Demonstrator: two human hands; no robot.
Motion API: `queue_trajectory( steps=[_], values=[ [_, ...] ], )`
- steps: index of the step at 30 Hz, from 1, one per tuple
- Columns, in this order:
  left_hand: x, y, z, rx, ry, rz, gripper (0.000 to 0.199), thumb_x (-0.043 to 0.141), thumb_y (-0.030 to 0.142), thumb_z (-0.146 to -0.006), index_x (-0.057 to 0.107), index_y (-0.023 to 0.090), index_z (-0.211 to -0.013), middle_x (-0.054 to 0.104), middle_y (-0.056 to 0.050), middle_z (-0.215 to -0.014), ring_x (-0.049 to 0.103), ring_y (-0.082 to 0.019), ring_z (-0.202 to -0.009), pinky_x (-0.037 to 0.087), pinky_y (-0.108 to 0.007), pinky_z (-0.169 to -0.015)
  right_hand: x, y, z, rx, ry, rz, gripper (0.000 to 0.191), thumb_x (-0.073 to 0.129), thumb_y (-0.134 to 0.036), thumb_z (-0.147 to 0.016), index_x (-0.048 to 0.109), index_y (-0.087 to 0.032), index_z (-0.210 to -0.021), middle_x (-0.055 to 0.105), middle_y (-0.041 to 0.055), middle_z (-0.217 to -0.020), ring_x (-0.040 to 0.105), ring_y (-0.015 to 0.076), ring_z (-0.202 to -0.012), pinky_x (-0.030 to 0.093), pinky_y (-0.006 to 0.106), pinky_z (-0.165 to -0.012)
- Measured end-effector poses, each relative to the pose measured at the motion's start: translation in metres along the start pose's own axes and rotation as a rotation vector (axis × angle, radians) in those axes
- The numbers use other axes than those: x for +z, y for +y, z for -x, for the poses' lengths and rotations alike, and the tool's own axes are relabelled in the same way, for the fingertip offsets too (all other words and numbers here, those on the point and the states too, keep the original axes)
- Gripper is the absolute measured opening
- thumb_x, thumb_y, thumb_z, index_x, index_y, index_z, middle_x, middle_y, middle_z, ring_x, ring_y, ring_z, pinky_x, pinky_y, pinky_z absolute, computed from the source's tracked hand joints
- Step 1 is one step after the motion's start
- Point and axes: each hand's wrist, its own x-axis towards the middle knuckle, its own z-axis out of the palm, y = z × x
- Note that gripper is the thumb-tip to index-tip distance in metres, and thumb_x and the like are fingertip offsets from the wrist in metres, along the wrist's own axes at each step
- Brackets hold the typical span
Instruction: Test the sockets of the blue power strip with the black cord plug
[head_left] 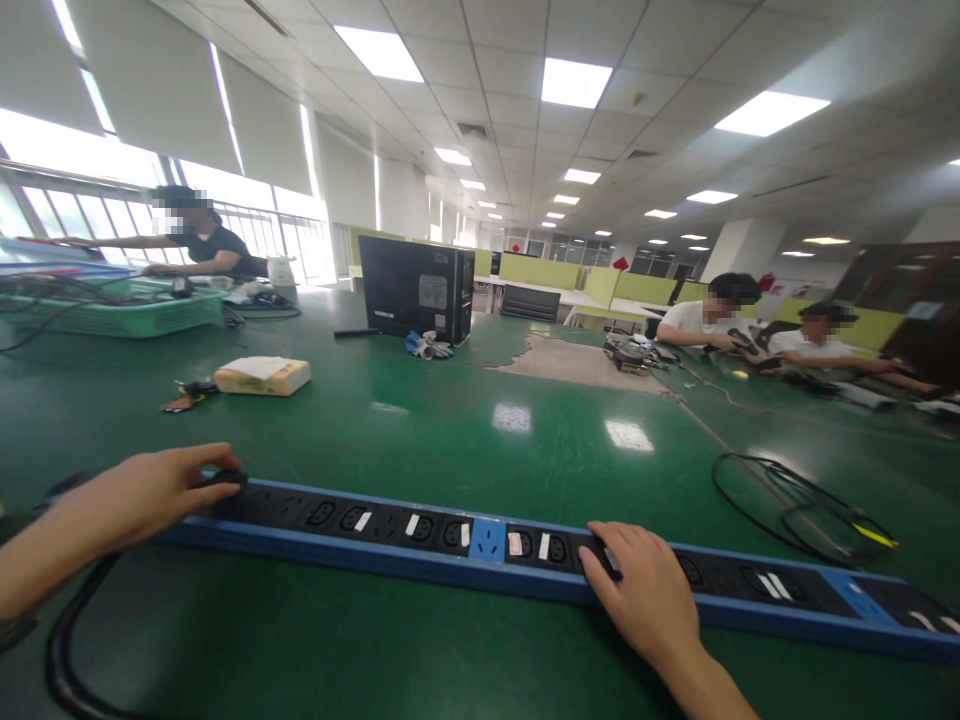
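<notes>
Both hands are at the long blue-edged power strip, which lies across the near part of the tabletop, its middle at six o'clock from the centre of the view. Between eight and nine o'clock, the left hand is nearly closed, thumb and forefinger pinching a small dark piece at the strip's left end; its other fingers are mostly hidden. Between four and five o'clock, the right hand lies over the strip, fingers together and bent across the top, thumb toward the near edge. The gap between thumb and fingertips is narrow, with a dark part showing in it; whether that part is gripped, I cannot tell. White labels sit among the black sockets, with a blue socket section between the hands. A thick black cable curves down at eight o'clock, near the left forearm. A thin coiled cable with a yellow end lies between three and four o'clock. At nine o'clock is a tissue pack; between ten and eleven stands a black computer tower, gloves just beside its base. Another person sits between nine and ten o'clock.
</notes>
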Motion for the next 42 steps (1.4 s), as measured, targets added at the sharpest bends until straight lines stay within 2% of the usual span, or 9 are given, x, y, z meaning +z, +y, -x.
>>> queue_trajectory(
  steps=[3, 6, 9, 14, 21, 28, 33, 39, 42],
  values=[
    [0.005, 0.002, 0.005, -0.006, -0.092, -0.089, 0.045, 0.052, 0.057, -0.068, 0.066, 0.022, -0.094, 0.072, -0.003, -0.073, 0.064, -0.027, -0.071, 0.039, -0.029, -0.065, 0.001, 0.002, 0.000, -0.009, 0.003, -0.005, 0.033, 0.047, -0.040, -0.090, 0.066, -0.021, -0.109, 0.069, 0.0057, -0.107, 0.060, 0.0240, -0.102, 0.041, 0.042, -0.092],
    [0.006, -0.010, 0.010, -0.099, -0.123, -0.059, 0.054, 0.047, 0.060, -0.071, 0.062, 0.020, -0.103, 0.069, 0.000, -0.064, 0.063, -0.025, -0.067, 0.039, -0.028, -0.063, 0.002, 0.004, 0.000, -0.019, 0.007, -0.005, 0.033, 0.047, -0.041, -0.090, 0.066, -0.022, -0.109, 0.069, 0.0056, -0.108, 0.060, 0.0240, -0.101, 0.041, 0.041, -0.091],
    [0.004, -0.019, 0.016, -0.115, -0.121, -0.027, 0.057, 0.045, 0.061, -0.073, 0.059, 0.018, -0.108, 0.067, 0.001, -0.060, 0.063, -0.024, -0.065, 0.039, -0.027, -0.063, 0.002, 0.006, 0.000, -0.023, 0.011, -0.001, 0.033, 0.048, -0.042, -0.089, 0.066, -0.022, -0.108, 0.069, 0.0049, -0.107, 0.061, 0.0236, -0.100, 0.042, 0.041, -0.090],
    [-0.001, -0.009, 0.019, -0.134, -0.133, -0.031, 0.052, 0.048, 0.058, -0.073, 0.059, 0.018, -0.104, 0.069, 0.000, -0.064, 0.064, -0.024, -0.067, 0.040, -0.028, -0.064, 0.003, 0.007, 0.000, -0.029, 0.003, -0.003, 0.034, 0.048, -0.043, -0.089, 0.067, -0.021, -0.108, 0.070, 0.0046, -0.108, 0.061, 0.0233, -0.100, 0.043, 0.041, -0.090],
    [0.001, 0.001, 0.019, -0.070, -0.102, -0.105, 0.046, 0.046, 0.055, -0.077, 0.060, 0.018, -0.100, 0.069, -0.001, -0.068, 0.065, -0.024, -0.070, 0.040, -0.028, -0.065, 0.002, 0.006, 0.001, -0.029, 0.016, 0.011, 0.035, 0.049, -0.043, -0.089, 0.068, -0.021, -0.108, 0.070, 0.0055, -0.107, 0.062, 0.0238, -0.100, 0.044, 0.041, -0.090],
    [0.007, -0.014, 0.014, -0.082, -0.078, -0.110, 0.051, 0.043, 0.060, -0.075, 0.060, 0.020, -0.102, 0.068, -0.001, -0.067, 0.065, -0.025, -0.070, 0.042, -0.029, -0.065, 0.000, 0.005, 0.001, -0.027, 0.012, -0.009, 0.035, 0.047, -0.043, -0.090, 0.067, -0.021, -0.109, 0.070, 0.0052, -0.107, 0.061, 0.0230, -0.101, 0.043, 0.041, -0.092],
    [0.015, -0.028, 0.008, -0.123, -0.126, -0.052, 0.055, 0.042, 0.063, -0.072, 0.058, 0.021, -0.104, 0.065, 0.002, -0.058, 0.064, -0.024, -0.061, 0.041, -0.029, -0.060, 0.000, 0.004, 0.000, -0.025, 0.010, -0.022, 0.034, 0.047, -0.043, -0.090, 0.067, -0.022, -0.109, 0.070, 0.0051, -0.108, 0.061, 0.0233, -0.101, 0.042, 0.041, -0.092],
    [0.019, -0.032, 0.008, -0.121, -0.092, -0.004, 0.057, 0.043, 0.064, -0.072, 0.058, 0.021, -0.107, 0.065, 0.002, -0.056, 0.063, -0.026, -0.061, 0.042, -0.029, -0.061, 0.003, 0.005, 0.002, -0.028, 0.024, -0.030, 0.035, 0.047, -0.044, -0.090, 0.066, -0.022, -0.110, 0.069, 0.0045, -0.108, 0.061, 0.0228, -0.101, 0.042, 0.040, -0.092],
    [0.019, -0.033, 0.007, -0.115, -0.061, -0.001, 0.056, 0.046, 0.063, -0.069, 0.061, 0.022, -0.103, 0.070, -0.001, -0.065, 0.065, -0.027, -0.065, 0.044, -0.031, -0.064, 0.002, 0.004, 0.001, -0.025, 0.032, -0.021, 0.034, 0.047, -0.043, -0.090, 0.067, -0.022, -0.109, 0.070, 0.0048, -0.107, 0.061, 0.0231, -0.101, 0.042, 0.040, -0.092]
  ],
)
